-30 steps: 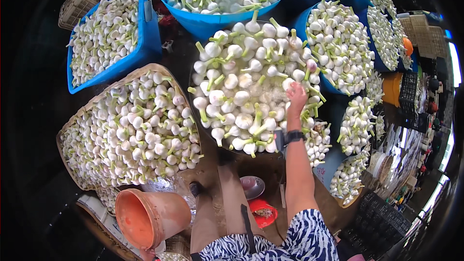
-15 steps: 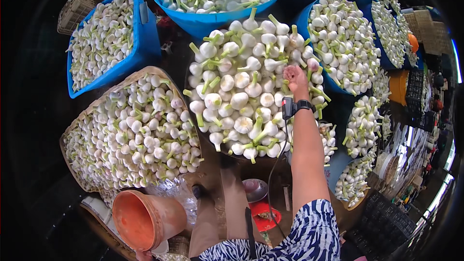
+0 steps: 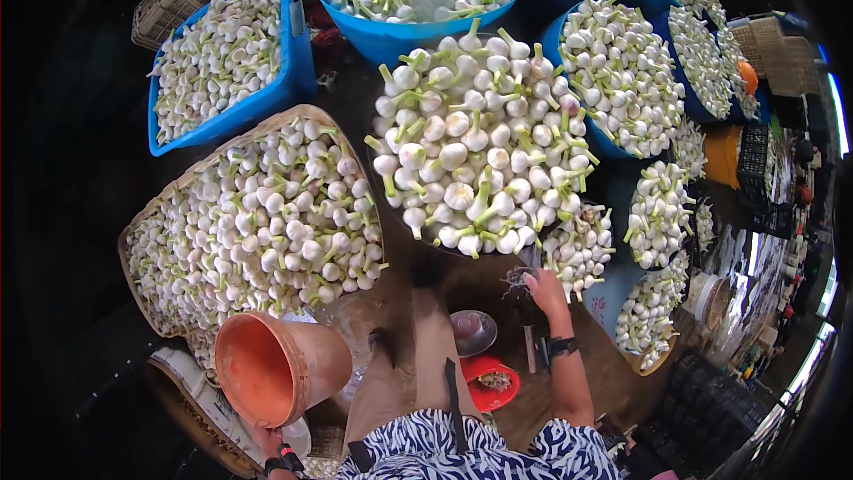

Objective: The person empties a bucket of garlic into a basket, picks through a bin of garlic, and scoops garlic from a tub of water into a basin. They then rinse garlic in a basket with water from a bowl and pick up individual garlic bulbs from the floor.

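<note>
A large heap of white garlic bulbs with cut green stems (image 3: 484, 156) rises in front of me. My right hand (image 3: 544, 289) is below its near edge, beside a smaller pile of garlic (image 3: 582, 244). At its fingertips is a thin, wiry grey clump (image 3: 517, 279), too blurred to name; the fingers look closed on it. Low on the left, my left hand (image 3: 267, 437) grips the lower rim of an orange bucket (image 3: 311, 364). The bucket tips over on its side, its mouth towards the left, and hides part of that hand.
A wide basket of garlic (image 3: 131, 271) stands on the left. Blue tubs of garlic (image 3: 306, 62) line the back and right. Between my legs and the right arm lie a red bowl (image 3: 475, 396) with scraps, a metal bowl (image 3: 484, 338) and a narrow handled tool (image 3: 530, 351).
My right hand has drawn back from the top of the garlic heap towards me. My left hand shows more at the bucket's rim. The whole view has shifted slightly.
</note>
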